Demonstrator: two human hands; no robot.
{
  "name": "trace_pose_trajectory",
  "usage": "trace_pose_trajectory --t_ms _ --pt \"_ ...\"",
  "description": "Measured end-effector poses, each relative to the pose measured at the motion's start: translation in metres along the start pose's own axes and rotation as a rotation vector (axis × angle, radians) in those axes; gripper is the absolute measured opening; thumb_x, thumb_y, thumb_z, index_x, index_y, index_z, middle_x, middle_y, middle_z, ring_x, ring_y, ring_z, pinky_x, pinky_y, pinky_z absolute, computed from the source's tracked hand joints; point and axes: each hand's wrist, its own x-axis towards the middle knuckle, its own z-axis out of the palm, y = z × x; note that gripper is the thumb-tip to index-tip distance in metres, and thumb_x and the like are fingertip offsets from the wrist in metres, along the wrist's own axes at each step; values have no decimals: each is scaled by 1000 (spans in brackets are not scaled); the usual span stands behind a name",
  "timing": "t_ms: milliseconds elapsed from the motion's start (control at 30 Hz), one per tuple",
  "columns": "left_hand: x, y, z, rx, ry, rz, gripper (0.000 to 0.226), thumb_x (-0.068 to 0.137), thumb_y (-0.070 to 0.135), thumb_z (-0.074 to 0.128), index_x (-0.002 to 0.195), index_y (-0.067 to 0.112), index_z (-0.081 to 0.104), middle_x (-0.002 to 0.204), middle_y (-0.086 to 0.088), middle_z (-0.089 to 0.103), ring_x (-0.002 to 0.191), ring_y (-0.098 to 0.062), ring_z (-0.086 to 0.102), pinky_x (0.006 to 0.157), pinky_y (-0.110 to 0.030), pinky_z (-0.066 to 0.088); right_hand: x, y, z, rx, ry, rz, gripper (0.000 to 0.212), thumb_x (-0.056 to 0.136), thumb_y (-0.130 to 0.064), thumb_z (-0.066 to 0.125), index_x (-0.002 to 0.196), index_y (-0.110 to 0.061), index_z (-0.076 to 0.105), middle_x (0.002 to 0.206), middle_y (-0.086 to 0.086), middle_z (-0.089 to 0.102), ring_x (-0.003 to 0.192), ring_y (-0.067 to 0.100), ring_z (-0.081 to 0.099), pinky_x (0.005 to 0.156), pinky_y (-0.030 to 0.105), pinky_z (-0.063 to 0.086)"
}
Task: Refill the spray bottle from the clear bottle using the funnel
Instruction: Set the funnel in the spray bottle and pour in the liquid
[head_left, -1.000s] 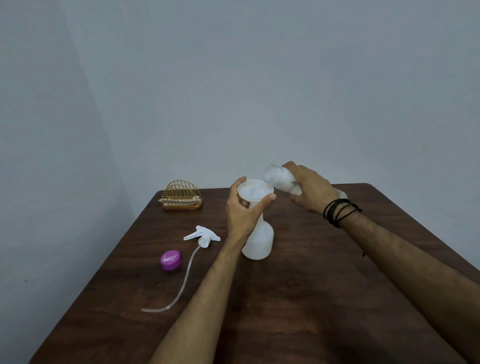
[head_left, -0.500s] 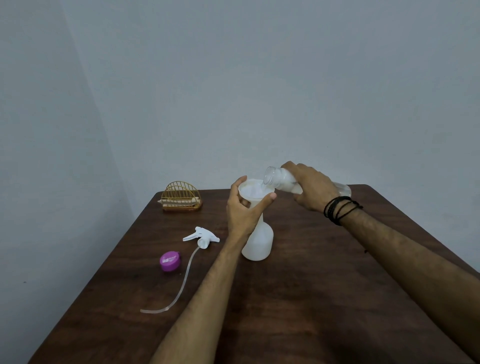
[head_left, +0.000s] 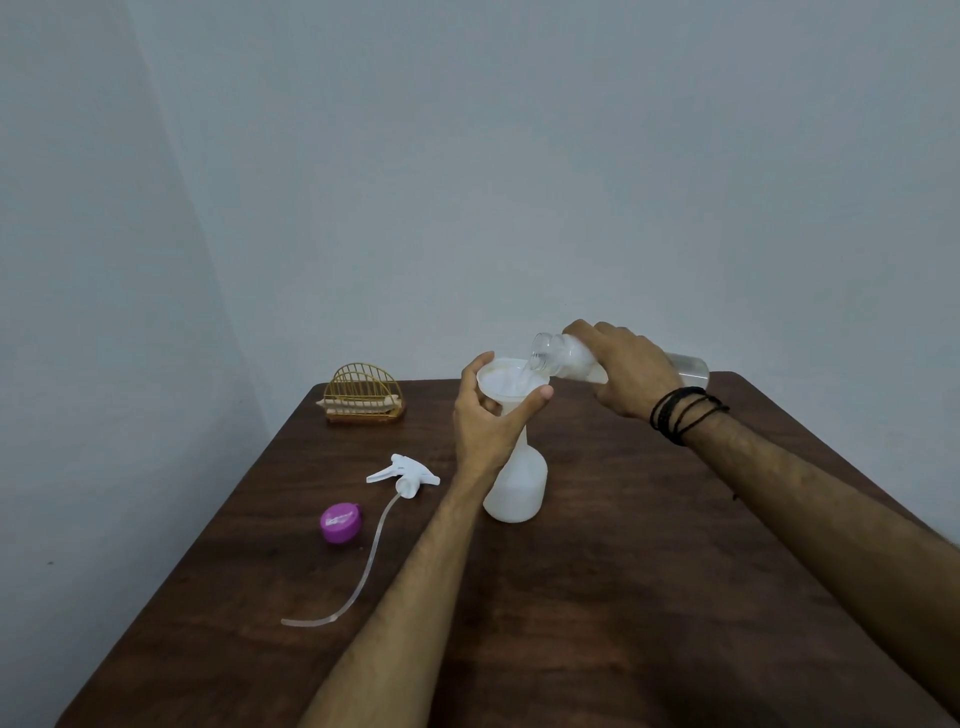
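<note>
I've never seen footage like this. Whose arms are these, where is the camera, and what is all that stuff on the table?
No machine here: a person wears a camera on the head, looking down at their own arms. The left hand grips a white funnel set in the white spray bottle. The right hand holds the clear bottle tipped over the funnel. On the wooden table lie the spray trigger head with its tube, a purple cap and a small gold wire holder.
</note>
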Motion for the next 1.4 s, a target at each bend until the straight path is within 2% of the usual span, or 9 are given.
trace_pose_trajectory --t_ms 167,367,500,733,867,1033,1200,1267,1400 --pt "0 -1 0 -13 -5 -3 95 54 60 90 136 28 52 125 6 62 113 -6 63 86 -22 57 0 0 -2 1 2 -2 54 76 -2 63 123 -24 48 95 1 56 82 25 53 68 33 36" --pt "1 0 0 -4 -2 3 96 54 59 89 136 26 52 126 7 61 114 -5 61 85 -20 57 0 0 -5 -19 7 -11 55 75 -1 63 123 -23 49 93 1 55 80 24 52 67 33 35" --pt "2 0 0 2 0 8 97 54 60 88 137 25 51 128 7 59 116 -6 60 85 -18 56 1 0 -7 -34 2 -15 56 75 0 63 123 -23 48 94 2 56 82 25 54 68 34 40" --pt "2 1 0 9 7 4 94 56 58 88 136 26 52 120 21 58 106 16 56 80 -13 54 2 -1 -7 -52 -6 -16 56 76 -1 62 125 -23 47 96 3 57 82 26 55 68 35 40" --pt "2 0 0 20 15 2 95 55 60 88 137 26 52 126 12 59 114 2 58 84 -16 56 3 0 -8 -55 -5 -14 57 74 0 61 125 -22 47 94 3 56 81 26 54 68 34 39" --pt "3 -1 1 26 13 1 97 54 62 88 137 27 52 126 15 57 114 8 55 86 -16 56 3 1 -9 -69 -3 -20 58 75 0 63 126 -23 47 94 2 56 81 25 53 69 33 36" --pt "3 -1 1 33 7 7 97 56 59 88 138 26 51 132 8 56 118 -5 56 89 -20 57 3 1 -11 -73 1 -23 58 74 1 62 126 -22 47 95 3 56 81 25 53 68 32 35" --pt "3 0 1 31 7 7 96 55 60 88 138 26 51 130 10 57 117 -2 56 86 -17 56 3 0 -12 -78 0 -23 59 74 1 62 126 -22 47 96 3 56 81 24 52 68 32 34" --pt "2 1 1 32 7 2 93 57 56 89 137 27 51 124 21 54 111 13 53 79 -9 52 3 0 -13 -78 -2 -25 61 73 2 61 128 -22 47 97 2 56 80 23 50 68 32 33"
